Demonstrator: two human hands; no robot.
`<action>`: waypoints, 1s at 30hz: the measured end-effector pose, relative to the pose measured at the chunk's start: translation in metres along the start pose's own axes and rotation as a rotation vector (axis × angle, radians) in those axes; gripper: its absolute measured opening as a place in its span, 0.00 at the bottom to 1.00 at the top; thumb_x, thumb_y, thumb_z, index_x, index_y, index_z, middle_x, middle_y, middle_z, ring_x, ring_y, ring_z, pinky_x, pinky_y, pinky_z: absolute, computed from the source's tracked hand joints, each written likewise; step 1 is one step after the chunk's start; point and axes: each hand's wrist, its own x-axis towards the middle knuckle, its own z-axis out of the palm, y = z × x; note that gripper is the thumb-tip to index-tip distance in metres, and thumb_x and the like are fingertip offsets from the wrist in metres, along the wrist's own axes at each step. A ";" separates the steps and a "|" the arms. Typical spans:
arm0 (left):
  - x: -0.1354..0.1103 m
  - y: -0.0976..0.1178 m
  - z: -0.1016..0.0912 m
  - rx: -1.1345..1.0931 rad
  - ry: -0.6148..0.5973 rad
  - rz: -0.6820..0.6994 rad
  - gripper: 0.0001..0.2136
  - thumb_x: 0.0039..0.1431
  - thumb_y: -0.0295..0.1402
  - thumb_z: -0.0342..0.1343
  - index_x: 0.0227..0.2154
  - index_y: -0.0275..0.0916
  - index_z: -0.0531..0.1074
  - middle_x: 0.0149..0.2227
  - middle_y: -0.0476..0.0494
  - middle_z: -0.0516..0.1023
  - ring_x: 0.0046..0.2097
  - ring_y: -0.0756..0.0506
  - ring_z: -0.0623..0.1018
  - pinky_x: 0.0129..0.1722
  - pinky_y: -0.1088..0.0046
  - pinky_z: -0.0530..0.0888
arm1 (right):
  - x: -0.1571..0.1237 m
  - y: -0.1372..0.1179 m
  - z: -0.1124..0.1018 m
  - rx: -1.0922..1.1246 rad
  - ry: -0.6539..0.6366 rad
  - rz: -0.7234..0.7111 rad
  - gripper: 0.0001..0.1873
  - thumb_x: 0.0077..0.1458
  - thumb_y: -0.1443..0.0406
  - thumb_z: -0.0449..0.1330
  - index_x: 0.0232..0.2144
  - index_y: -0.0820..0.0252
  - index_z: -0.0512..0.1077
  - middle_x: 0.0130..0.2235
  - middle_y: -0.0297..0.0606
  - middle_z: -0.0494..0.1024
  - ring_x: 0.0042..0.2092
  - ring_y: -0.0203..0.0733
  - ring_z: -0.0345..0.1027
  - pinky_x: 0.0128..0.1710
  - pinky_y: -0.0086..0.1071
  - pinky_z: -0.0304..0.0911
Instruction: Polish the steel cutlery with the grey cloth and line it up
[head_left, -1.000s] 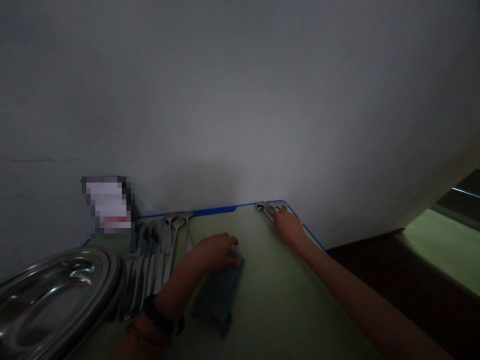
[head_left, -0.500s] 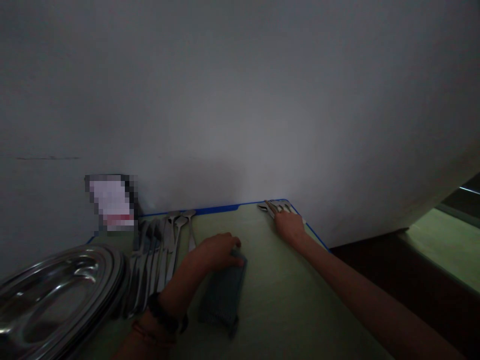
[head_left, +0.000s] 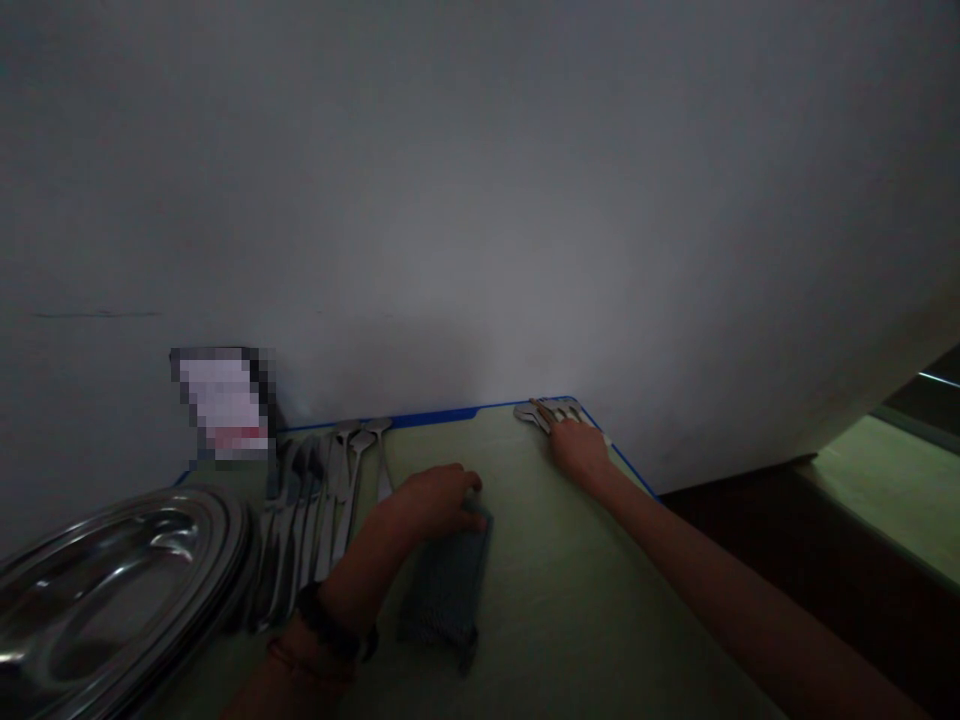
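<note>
My left hand [head_left: 431, 500] rests curled on the far end of a folded grey-blue cloth [head_left: 446, 590] that lies on the pale green table [head_left: 570, 600]. My right hand [head_left: 577, 445] reaches to the table's far right corner, its fingers lying on a small group of metal spoons [head_left: 541, 411] beside the wall. The fingertips are partly hidden among the spoons. A dark band sits on my left wrist.
A row of several metal spoons and forks [head_left: 315, 500] lies left of the cloth. Stacked steel oval trays [head_left: 112, 590] fill the lower left. A blurred-out card [head_left: 223, 405] leans on the white wall. The table has a blue edge [head_left: 427, 418].
My right hand has shifted slightly on the corner spoons. The left hand and cloth stay almost as they were.
</note>
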 end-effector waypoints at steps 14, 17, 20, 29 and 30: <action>0.001 0.001 0.001 0.004 0.004 -0.009 0.22 0.49 0.43 0.56 0.48 0.42 0.68 0.46 0.40 0.73 0.47 0.39 0.73 0.43 0.67 0.68 | -0.009 0.004 -0.005 0.050 0.010 -0.041 0.21 0.55 0.69 0.45 0.51 0.62 0.63 0.41 0.51 0.75 0.41 0.48 0.71 0.37 0.38 0.64; 0.002 0.000 0.001 0.003 0.004 -0.010 0.22 0.49 0.42 0.56 0.48 0.43 0.68 0.46 0.40 0.73 0.46 0.39 0.73 0.42 0.67 0.69 | -0.014 0.007 -0.004 0.049 -0.007 -0.027 0.18 0.55 0.67 0.46 0.46 0.64 0.68 0.40 0.51 0.76 0.40 0.49 0.71 0.36 0.38 0.64; 0.002 0.000 0.002 0.005 0.004 -0.005 0.22 0.49 0.42 0.56 0.48 0.42 0.68 0.45 0.40 0.73 0.46 0.39 0.73 0.43 0.67 0.69 | -0.018 0.010 -0.003 0.050 -0.009 -0.015 0.16 0.55 0.65 0.47 0.42 0.64 0.70 0.40 0.51 0.75 0.40 0.50 0.71 0.37 0.39 0.64; 0.000 -0.007 -0.004 -0.015 0.026 -0.005 0.21 0.56 0.47 0.48 0.49 0.42 0.67 0.44 0.42 0.75 0.45 0.43 0.74 0.42 0.72 0.69 | -0.042 -0.005 -0.016 0.164 0.151 -0.102 0.19 0.56 0.58 0.48 0.46 0.61 0.67 0.46 0.48 0.71 0.45 0.50 0.67 0.41 0.40 0.63; -0.002 -0.011 -0.006 -0.010 0.041 -0.025 0.21 0.58 0.46 0.46 0.49 0.41 0.66 0.44 0.42 0.75 0.45 0.44 0.74 0.42 0.72 0.69 | -0.049 -0.013 -0.017 0.224 0.181 -0.150 0.18 0.57 0.58 0.47 0.44 0.61 0.68 0.46 0.47 0.71 0.45 0.48 0.66 0.43 0.39 0.62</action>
